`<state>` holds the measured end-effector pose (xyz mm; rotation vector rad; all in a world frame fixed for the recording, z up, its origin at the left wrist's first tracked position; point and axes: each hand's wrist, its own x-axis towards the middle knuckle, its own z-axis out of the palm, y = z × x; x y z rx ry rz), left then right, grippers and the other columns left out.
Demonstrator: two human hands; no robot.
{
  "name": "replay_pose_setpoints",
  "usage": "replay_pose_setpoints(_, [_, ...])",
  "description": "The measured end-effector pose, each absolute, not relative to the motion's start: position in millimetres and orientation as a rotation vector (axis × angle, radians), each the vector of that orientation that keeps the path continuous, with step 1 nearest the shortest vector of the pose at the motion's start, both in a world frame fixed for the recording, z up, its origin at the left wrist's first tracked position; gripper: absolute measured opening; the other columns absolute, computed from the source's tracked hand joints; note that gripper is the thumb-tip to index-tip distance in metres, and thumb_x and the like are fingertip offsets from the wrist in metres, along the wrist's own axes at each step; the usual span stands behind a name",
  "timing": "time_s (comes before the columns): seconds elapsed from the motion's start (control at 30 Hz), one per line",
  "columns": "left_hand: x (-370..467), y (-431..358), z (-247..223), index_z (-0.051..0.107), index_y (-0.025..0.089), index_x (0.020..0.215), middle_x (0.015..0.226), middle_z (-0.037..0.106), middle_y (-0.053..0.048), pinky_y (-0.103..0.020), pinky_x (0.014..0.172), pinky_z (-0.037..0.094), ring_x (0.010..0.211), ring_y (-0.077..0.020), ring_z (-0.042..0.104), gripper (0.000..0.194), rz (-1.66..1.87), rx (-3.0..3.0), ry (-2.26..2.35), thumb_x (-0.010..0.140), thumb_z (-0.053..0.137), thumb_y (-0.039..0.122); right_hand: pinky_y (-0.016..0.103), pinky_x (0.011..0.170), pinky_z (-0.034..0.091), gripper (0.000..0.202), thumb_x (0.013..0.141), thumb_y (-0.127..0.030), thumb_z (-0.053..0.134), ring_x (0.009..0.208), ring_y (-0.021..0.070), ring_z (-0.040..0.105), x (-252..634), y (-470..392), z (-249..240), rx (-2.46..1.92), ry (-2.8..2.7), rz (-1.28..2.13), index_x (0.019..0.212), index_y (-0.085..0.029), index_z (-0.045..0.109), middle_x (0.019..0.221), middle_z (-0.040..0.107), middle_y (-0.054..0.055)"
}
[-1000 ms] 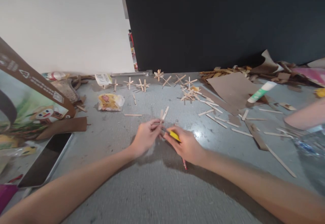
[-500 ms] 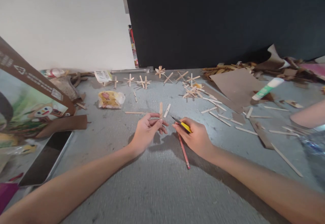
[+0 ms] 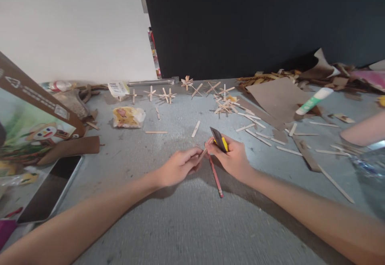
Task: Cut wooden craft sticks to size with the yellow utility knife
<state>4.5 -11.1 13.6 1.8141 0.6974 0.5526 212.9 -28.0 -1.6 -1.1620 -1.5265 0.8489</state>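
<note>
My left hand is closed on a wooden craft stick, which slants up toward my right fingertips. My right hand grips a yellow and black utility knife, its dark blade end pointing up and away. The thumb and finger of my right hand meet the far end of the craft stick. Under my right hand lies a pink pencil, its eraser end toward me. Just beyond my hands a loose craft stick rests on the grey surface, and another stick lies left of it.
Several crossed-stick pieces line the back. Loose sticks and brown cardboard lie right, with a green and white glue stick. Another person's arm enters at right. A phone, printed box and yellow packet are left.
My left hand has tilted the upright craft stick down to the right, bringing it against my right fingers. The knife has turned to point more steeply upward. The view shifted slightly.
</note>
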Motion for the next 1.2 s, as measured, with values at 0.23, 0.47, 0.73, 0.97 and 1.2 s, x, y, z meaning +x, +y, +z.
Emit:
replay_pose_setpoints(0.23, [9.8, -12.0, 8.1, 0.052, 0.020, 0.115, 0.070, 0.060, 0.004, -0.026, 0.055, 0.041, 0.052, -0.0110, 0.054, 0.025, 0.729, 1.630, 0.792, 0.102, 0.051, 0.042, 0.028, 0.053, 0.042, 0.033, 0.096, -0.059, 0.061, 0.057, 0.0155, 0.052, 208.4, -30.3, 4.8, -1.121, -1.441, 0.980, 0.106, -0.027, 0.061, 0.074, 0.059, -0.002])
replay_pose_setpoints(0.47, [11.1, -11.1, 1.1, 0.038, 0.022, 0.116, 0.074, 0.059, 0.005, -0.027, 0.057, 0.041, 0.055, -0.0103, 0.053, 0.032, 0.964, 1.547, 0.803, 0.105, 0.048, 0.051, 0.024, 0.042, 0.041, 0.033, 0.107, -0.055, 0.047, 0.047, 0.0114, 0.052, 203.0, -50.6, 11.3, -1.075, -1.505, 1.152, 0.093, -0.026, 0.051, 0.066, 0.058, -0.004])
replay_pose_setpoints(0.73, [12.5, -11.0, -2.3, 0.033, 0.023, 0.117, 0.072, 0.056, 0.006, -0.029, 0.057, 0.040, 0.055, -0.0111, 0.051, 0.033, 1.009, 1.563, 0.773, 0.107, 0.045, 0.052, 0.021, 0.029, 0.038, 0.032, 0.107, -0.055, 0.043, 0.033, 0.0080, 0.048, 198.1, -61.8, 9.5, -1.200, -1.561, 1.315, 0.098, -0.025, 0.053, 0.073, 0.058, -0.006])
replay_pose_setpoints(0.97, [12.6, -11.0, -3.3, 0.033, 0.023, 0.116, 0.070, 0.055, 0.007, -0.027, 0.055, 0.039, 0.054, -0.0112, 0.049, 0.034, 1.042, 1.591, 0.802, 0.106, 0.046, 0.053, 0.021, 0.029, 0.039, 0.032, 0.107, -0.055, 0.043, 0.034, 0.0076, 0.047, 199.0, -62.5, 8.4, -1.192, -1.564, 1.317, 0.097, -0.025, 0.052, 0.073, 0.058, -0.006])
replay_pose_setpoints(1.2, [11.5, -10.8, -3.4, 0.036, 0.022, 0.111, 0.069, 0.052, 0.007, -0.026, 0.055, 0.040, 0.056, -0.0109, 0.047, 0.033, 1.038, 1.622, 0.838, 0.106, 0.045, 0.053, 0.021, 0.030, 0.039, 0.033, 0.107, -0.055, 0.043, 0.034, 0.0079, 0.047, 198.1, -61.1, 7.4, -1.202, -1.570, 1.313, 0.098, -0.025, 0.052, 0.073, 0.058, -0.005])
